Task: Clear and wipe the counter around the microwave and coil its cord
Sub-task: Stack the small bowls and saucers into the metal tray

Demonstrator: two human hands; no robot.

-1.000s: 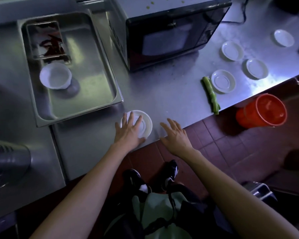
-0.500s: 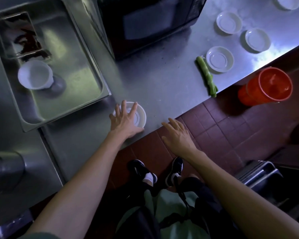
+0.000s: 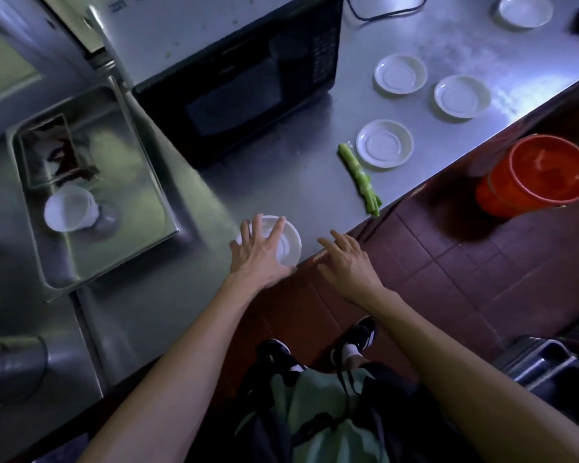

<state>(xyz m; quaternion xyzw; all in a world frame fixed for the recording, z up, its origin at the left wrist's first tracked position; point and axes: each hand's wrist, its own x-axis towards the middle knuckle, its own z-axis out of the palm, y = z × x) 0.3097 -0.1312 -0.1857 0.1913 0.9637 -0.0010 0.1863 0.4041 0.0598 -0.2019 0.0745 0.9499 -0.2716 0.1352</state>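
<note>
Head view: microwave [image 3: 234, 95] stands beyond the left hand [image 3: 261, 255], which lies spread flat on a saucer [image 3: 286, 243] at the counter [image 3: 281, 182] edge; right hand [image 3: 348, 262] open, empty, just beside. Clearing step, seemingly; next, lifting the saucer needs a closing grip.

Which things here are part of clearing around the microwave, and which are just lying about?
Job:
microwave
cord
saucer under left hand
four loose saucers, e.g.
green stalk
counter

Lying about:
steel tray
white cup
orange bucket
</note>
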